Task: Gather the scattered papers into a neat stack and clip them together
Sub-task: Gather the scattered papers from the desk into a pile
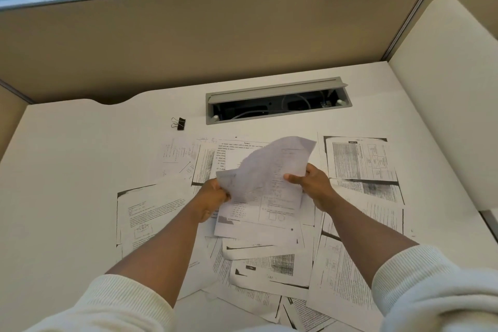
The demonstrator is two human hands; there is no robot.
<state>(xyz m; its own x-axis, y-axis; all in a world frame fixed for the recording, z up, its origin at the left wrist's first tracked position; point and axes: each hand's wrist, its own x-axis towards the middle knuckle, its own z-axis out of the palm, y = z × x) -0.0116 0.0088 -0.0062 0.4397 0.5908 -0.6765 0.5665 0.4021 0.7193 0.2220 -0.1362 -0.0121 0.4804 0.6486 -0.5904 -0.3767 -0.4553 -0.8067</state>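
So, gathering step | bent sheets (265, 178) pinched by left hand (213, 197) and right hand (314, 183) | best squared flat before binder clip (178, 123) gets grabbed | loose printouts (361, 162) still scattered on desk (67, 164)

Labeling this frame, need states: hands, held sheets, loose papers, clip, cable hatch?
left hand: grips the held sheets' left edge
right hand: pinches their right edge
held sheets: lifted, bent, not squared
loose papers: scattered flat, overlapping on the desk
clip: on desk, apart from papers, unused
cable hatch: lid open, cables visible
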